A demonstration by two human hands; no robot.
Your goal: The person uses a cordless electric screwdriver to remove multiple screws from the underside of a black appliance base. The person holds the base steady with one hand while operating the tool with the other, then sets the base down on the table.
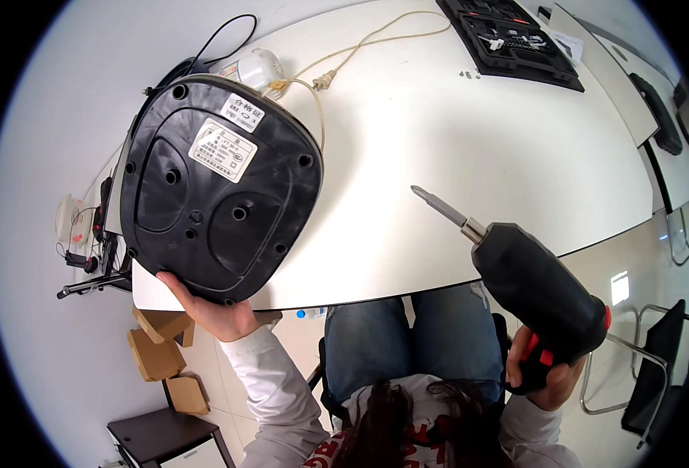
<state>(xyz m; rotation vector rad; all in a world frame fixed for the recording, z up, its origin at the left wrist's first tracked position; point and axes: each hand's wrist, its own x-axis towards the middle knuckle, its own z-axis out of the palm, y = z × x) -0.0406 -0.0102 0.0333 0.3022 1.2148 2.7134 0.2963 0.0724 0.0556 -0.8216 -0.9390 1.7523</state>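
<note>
My left hand (pixel 218 313) grips the lower edge of a black plastic appliance base (pixel 270 183). The base is tilted up, its underside facing me, with several round screw holes and two white labels. My fingers behind the base are partly hidden. In my right hand (pixel 557 384) is a black cordless screwdriver (pixel 543 281) with a red trigger, held by its handle. Its metal bit (pixel 436 203) points up and left over the table, apart from the base.
On the white table (pixel 391 148) lie a beige power cord with a plug (pixel 325 79), small metal screws (pixel 469 75) and an open black tool case (pixel 508 43). A white rounded object (pixel 260 69) is behind the base. Cardboard boxes (pixel 156 355) and a chair (pixel 657 366) stand beyond the table.
</note>
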